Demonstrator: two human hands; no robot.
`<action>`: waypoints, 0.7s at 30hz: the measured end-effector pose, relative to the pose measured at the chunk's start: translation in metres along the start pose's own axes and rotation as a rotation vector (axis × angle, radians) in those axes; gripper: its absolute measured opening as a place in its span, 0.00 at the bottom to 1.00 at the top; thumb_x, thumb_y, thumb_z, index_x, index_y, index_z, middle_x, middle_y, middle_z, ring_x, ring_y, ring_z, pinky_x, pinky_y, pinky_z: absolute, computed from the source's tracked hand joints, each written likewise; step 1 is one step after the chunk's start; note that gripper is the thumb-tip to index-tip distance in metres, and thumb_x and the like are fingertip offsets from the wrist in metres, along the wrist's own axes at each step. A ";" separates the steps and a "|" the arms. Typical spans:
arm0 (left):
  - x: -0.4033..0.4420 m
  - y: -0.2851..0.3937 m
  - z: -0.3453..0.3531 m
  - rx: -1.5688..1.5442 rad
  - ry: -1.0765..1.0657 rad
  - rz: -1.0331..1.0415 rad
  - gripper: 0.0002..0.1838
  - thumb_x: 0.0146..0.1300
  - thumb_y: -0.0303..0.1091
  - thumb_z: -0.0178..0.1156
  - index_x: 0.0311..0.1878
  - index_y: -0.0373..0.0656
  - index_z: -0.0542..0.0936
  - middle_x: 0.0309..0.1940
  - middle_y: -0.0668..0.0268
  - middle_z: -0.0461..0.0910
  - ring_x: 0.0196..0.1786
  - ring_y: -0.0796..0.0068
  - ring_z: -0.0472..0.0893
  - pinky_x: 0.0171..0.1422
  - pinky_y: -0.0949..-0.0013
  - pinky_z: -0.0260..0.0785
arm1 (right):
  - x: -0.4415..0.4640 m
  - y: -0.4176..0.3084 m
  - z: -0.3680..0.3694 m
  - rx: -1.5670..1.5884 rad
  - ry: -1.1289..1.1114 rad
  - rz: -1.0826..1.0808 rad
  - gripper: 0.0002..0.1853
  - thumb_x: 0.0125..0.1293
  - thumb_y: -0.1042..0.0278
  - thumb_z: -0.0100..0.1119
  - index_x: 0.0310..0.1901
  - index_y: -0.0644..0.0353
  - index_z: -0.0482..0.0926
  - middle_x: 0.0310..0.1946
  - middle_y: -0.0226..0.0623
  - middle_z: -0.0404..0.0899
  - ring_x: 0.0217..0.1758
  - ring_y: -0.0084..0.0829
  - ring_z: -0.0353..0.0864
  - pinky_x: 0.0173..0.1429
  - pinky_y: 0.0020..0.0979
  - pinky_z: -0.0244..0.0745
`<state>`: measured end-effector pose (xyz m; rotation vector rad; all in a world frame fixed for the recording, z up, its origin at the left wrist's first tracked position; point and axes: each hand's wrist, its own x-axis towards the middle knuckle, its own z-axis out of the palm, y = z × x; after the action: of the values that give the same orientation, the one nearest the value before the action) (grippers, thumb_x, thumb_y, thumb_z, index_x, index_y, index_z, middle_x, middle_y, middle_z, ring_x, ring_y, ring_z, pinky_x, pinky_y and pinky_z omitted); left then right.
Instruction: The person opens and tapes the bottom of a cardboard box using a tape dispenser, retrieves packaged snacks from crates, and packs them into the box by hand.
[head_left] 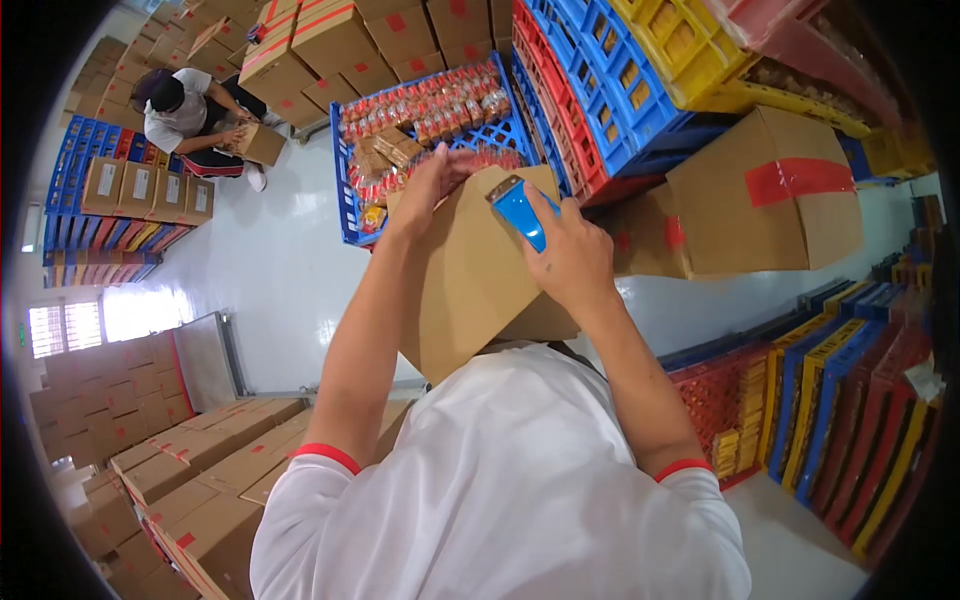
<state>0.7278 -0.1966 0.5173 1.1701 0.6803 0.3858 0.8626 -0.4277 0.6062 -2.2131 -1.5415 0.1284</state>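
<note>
A brown cardboard box [455,270] is tilted against my front, its broad side facing up. My left hand [440,188] is at the box's far left edge, fingers curled over it and partly hidden. In my right hand [575,250] is a blue tape dispenser [520,212] with a metal edge, pressed near the box's far right corner. Just beyond the box stands a blue crate [348,210] holding many packaged bread packs [425,110] with red-and-clear wrapping.
Stacked blue, red and yellow crates [640,85] rise at the right, beside a red-taped carton [760,215]. Carton stacks [215,465] stand lower left and more cartons [335,40] at the back. Upper left, a co-worker [185,115] crouches, holding a box.
</note>
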 end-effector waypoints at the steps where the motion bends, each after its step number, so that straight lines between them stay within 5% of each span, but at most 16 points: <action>1: 0.007 0.006 -0.001 -0.026 -0.077 -0.048 0.34 0.84 0.61 0.38 0.60 0.40 0.81 0.51 0.62 0.85 0.57 0.70 0.82 0.68 0.65 0.70 | -0.001 0.000 0.001 -0.007 -0.006 0.002 0.36 0.61 0.60 0.70 0.73 0.48 0.73 0.41 0.48 0.79 0.36 0.51 0.88 0.42 0.49 0.85; 4: 0.028 0.000 0.002 0.068 -0.224 -0.158 0.33 0.84 0.60 0.38 0.54 0.40 0.84 0.50 0.62 0.86 0.55 0.71 0.82 0.66 0.66 0.70 | 0.001 -0.004 0.002 -0.003 -0.012 0.001 0.36 0.61 0.60 0.70 0.74 0.47 0.73 0.41 0.48 0.79 0.36 0.52 0.88 0.42 0.50 0.84; 8: 0.035 -0.004 0.009 0.115 -0.157 -0.074 0.35 0.84 0.60 0.39 0.50 0.38 0.85 0.44 0.60 0.87 0.50 0.71 0.83 0.63 0.67 0.72 | 0.008 -0.003 -0.003 -0.047 -0.037 0.015 0.33 0.64 0.59 0.69 0.72 0.45 0.76 0.40 0.49 0.79 0.36 0.53 0.87 0.42 0.51 0.83; 16: 0.044 -0.013 -0.007 0.155 -0.143 -0.098 0.36 0.83 0.63 0.38 0.53 0.41 0.86 0.38 0.60 0.86 0.43 0.71 0.81 0.55 0.69 0.70 | -0.084 0.005 -0.126 -0.214 -0.254 0.090 0.30 0.64 0.56 0.70 0.70 0.45 0.78 0.40 0.51 0.82 0.35 0.54 0.87 0.41 0.50 0.83; 21: 0.037 -0.004 0.005 0.234 -0.136 -0.049 0.35 0.83 0.63 0.40 0.53 0.41 0.87 0.33 0.65 0.84 0.37 0.75 0.77 0.48 0.70 0.69 | -0.116 0.034 -0.106 -0.247 -0.379 0.145 0.32 0.62 0.59 0.71 0.69 0.48 0.78 0.39 0.51 0.81 0.34 0.52 0.87 0.40 0.49 0.83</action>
<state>0.7580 -0.1793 0.5041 1.3856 0.6458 0.1861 0.8830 -0.5744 0.6681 -2.6128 -1.6594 0.4475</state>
